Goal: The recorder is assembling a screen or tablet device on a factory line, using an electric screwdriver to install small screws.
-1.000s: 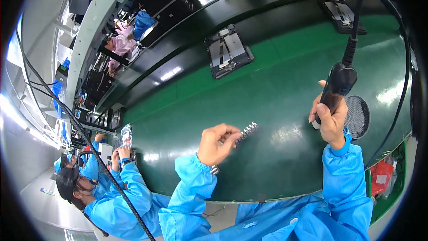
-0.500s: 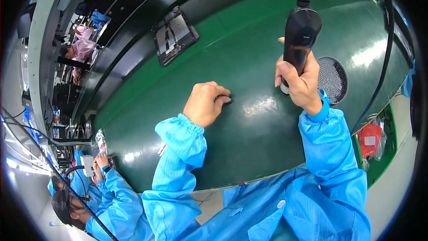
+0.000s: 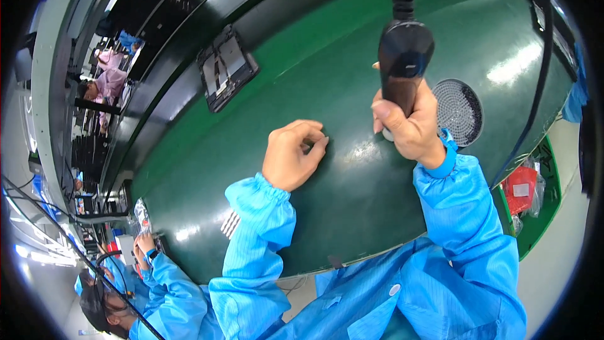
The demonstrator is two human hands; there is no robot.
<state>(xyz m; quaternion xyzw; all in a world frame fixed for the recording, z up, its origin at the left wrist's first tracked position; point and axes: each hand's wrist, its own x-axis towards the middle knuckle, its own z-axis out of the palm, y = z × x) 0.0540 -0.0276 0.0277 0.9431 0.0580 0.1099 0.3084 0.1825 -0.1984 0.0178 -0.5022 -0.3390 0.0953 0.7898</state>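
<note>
Green counter [image 3: 207, 170] is gleaming; right hand [image 3: 412, 123] is gripping the hanging black power tool [image 3: 404, 56] tight, left hand [image 3: 292, 154] is curling fingertips-down, contents hidden. Cord tugging could pull the tip astray.

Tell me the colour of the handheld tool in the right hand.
Black, glossy body on a black coiled cord; the power tool shows best in the head view, gripped by the right hand.
</note>
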